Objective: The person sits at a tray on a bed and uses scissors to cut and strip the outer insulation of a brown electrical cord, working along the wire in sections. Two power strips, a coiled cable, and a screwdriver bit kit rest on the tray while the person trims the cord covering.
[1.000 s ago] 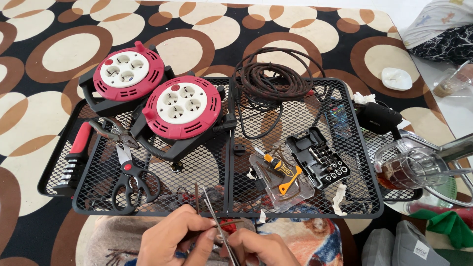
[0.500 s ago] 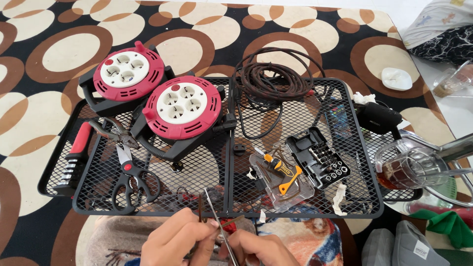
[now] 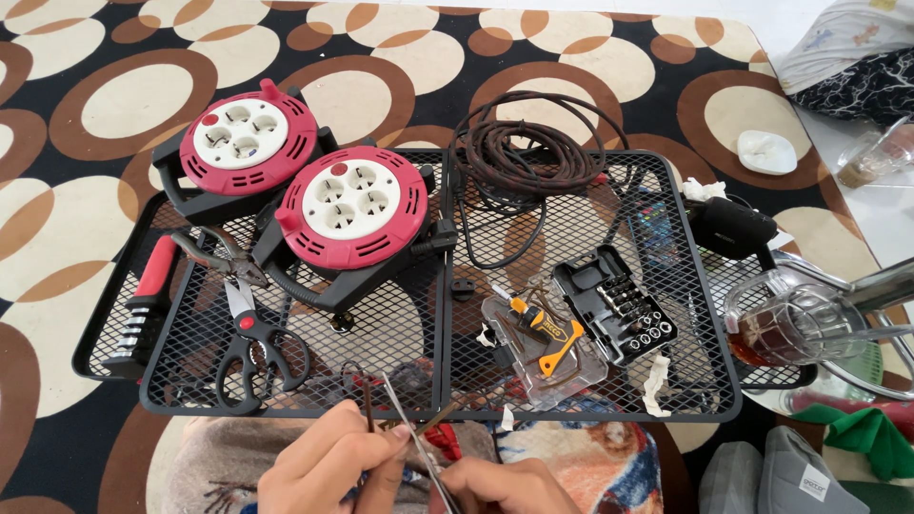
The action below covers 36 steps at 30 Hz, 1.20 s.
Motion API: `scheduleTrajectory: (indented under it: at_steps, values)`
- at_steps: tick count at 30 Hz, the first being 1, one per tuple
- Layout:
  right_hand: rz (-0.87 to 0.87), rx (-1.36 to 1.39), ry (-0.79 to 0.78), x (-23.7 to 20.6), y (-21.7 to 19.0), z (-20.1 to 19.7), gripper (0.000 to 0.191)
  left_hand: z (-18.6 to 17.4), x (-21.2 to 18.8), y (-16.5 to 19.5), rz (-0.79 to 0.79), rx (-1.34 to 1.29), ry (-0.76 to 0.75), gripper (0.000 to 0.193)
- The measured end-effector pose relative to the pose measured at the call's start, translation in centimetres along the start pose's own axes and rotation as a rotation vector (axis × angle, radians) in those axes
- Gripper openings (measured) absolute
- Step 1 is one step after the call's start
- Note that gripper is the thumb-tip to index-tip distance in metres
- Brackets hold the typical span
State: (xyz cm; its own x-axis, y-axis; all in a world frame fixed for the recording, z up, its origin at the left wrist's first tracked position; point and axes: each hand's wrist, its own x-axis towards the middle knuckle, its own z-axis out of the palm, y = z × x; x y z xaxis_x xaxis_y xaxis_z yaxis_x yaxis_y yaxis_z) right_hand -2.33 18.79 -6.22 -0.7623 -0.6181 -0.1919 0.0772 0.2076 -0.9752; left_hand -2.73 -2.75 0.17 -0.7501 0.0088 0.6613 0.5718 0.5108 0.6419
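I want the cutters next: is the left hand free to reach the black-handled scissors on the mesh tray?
Probably not yet: the left hand is pinching thin metal tweezers. The black-handled scissors lie uncovered just ahead of it on the black mesh tray.

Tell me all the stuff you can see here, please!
cable reels: two, red and black, tray's left half
tray: one, black wire mesh, on the carpet
wire coil: one, dark brown, tray's back edge
scissors: one, black, front left
pliers: one, dark, beside the reels
bit case: one, black, open, right half
clear case: one, orange tool inside
carpet: brown, cream circles
glass jug: one, clear, right
left hand: pinching a thin metal tool
right hand: touching the tool's low end
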Motion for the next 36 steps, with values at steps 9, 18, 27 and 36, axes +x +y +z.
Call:
scheduleTrajectory:
  at_steps: [9, 18, 27, 36]
  values:
    - [-0.016, 0.107, -0.051, -0.2, 0.2, -0.5, 0.013, 0.5, 0.0, -0.6, 0.159, -0.016, 0.007, 0.021]
    - [-0.015, 0.077, -0.032, 0.0, -0.3, -0.4, 0.015, 0.4, 0.0, -0.1, 0.049, 0.011, 0.037, 0.017]
    - [0.062, 0.411, -0.085, 0.7, 0.4, 0.5, 0.017, 0.1, -0.4, 0.1, -0.149, 0.037, 0.035, 0.009]
    - [-0.03, 0.128, -0.058, 0.9, 0.0, -0.3, 0.032, 0.1, -0.6, -0.3, -0.152, 0.036, 0.01, 0.008]
